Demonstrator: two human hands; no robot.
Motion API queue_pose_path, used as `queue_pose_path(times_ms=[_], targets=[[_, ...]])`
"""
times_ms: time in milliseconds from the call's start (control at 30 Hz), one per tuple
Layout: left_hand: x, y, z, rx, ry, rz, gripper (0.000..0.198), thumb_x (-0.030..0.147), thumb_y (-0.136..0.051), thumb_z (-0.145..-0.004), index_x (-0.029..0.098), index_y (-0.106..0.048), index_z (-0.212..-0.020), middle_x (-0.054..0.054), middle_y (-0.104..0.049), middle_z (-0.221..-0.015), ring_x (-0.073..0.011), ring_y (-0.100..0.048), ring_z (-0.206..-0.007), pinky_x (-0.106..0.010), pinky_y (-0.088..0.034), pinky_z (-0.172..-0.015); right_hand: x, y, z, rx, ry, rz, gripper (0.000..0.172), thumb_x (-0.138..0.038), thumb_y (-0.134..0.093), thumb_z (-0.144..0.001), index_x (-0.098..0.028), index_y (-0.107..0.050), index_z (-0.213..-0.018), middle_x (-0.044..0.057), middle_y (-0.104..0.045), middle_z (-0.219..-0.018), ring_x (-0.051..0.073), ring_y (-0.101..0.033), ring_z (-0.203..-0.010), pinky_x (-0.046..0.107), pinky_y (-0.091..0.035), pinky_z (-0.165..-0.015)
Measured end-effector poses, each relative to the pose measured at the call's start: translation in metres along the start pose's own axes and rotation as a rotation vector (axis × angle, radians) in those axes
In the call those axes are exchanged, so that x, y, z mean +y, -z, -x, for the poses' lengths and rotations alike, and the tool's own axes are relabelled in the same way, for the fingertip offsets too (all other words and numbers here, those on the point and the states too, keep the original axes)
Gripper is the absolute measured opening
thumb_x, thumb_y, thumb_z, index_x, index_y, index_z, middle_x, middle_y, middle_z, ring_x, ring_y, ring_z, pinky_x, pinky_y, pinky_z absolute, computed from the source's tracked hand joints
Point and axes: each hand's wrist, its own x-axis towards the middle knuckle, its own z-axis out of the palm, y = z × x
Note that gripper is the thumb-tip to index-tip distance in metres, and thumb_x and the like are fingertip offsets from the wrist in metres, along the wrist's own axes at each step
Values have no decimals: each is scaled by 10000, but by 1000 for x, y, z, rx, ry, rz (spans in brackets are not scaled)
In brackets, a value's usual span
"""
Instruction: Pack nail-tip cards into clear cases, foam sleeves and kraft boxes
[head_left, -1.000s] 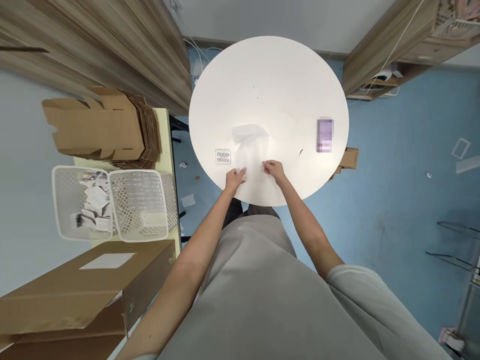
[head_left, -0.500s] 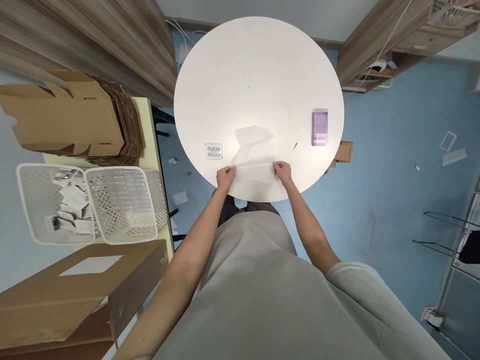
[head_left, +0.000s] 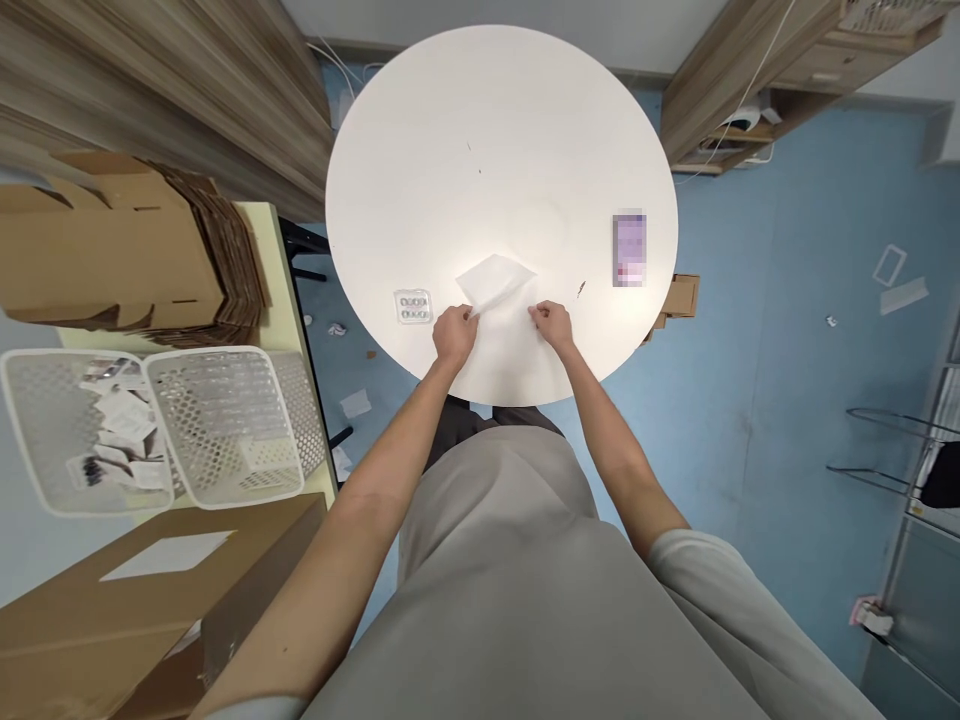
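A thin, whitish, translucent sheet lies folded near the front of the round white table. My left hand pinches its lower left corner between thumb and fingertips. Right of the sheet, my right hand is closed in a pinch just below the sheet's right corner. Whether a faint edge of the sheet sits in those fingertips cannot be made out against the white table. A small clear blister pack with rows of round grey pieces rests left of my left hand.
A blurred purple item lies at the table's right. On the left side table stand flattened cardboard boxes, two white plastic baskets and a large carton. More cardboard shows beyond the table's right edge.
The sheet was spread wide between both hands down toward the table's front edge; now it shows as a smaller folded shape. My right hand has moved slightly up and left. The view has shifted a little.
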Motion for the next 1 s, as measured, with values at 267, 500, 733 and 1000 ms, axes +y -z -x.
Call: queue_pose_path(times_ms=[267, 500, 733, 1000], targets=[[7, 6, -13, 65, 185, 190, 246, 296, -614, -926, 244, -622, -685, -46, -599, -697, -273, -620, -855, -357, -446, -765, 12, 21, 3, 50, 49, 1, 283, -428, -587, -1042, -233, -677, -859, 41, -765, -838, 224, -704, -817, 339, -557, -855], [12, -9, -8, 54, 23, 26, 196, 205, -730, -857, 214, -697, -1050, -127, -718, -1196, -288, -678, -971, -424, -523, -922, 14, 21, 1, 42, 37, 209, 361, -381, -715, -978, -203, -717, -1292, 125, -770, -1199, 313, -716, -1135, 445, -594, -1009], [22, -16, -31, 3, -128, -14, 102, 189, -731, -880, 232, -720, -971, -131, -671, -1148, -342, -637, -1120, -454, -529, -965, -28, 11, -29, 148, 354, 347, 519, -297, -580, -1072, -175, -609, -1576, 214, -585, -1567, 396, -530, -1425, 546, -513, -1173], [18, -2, -46, 60, 112, 274, 339, 178, -691, -860, 208, -822, -1172, -73, -726, -988, -269, -706, -925, -406, -561, -933, -43, 24, -67, 213, 221, 90, 344, -420, -487, -1146, -199, -745, -1090, 107, -755, -1076, 285, -659, -1110, 372, -528, -1000]])
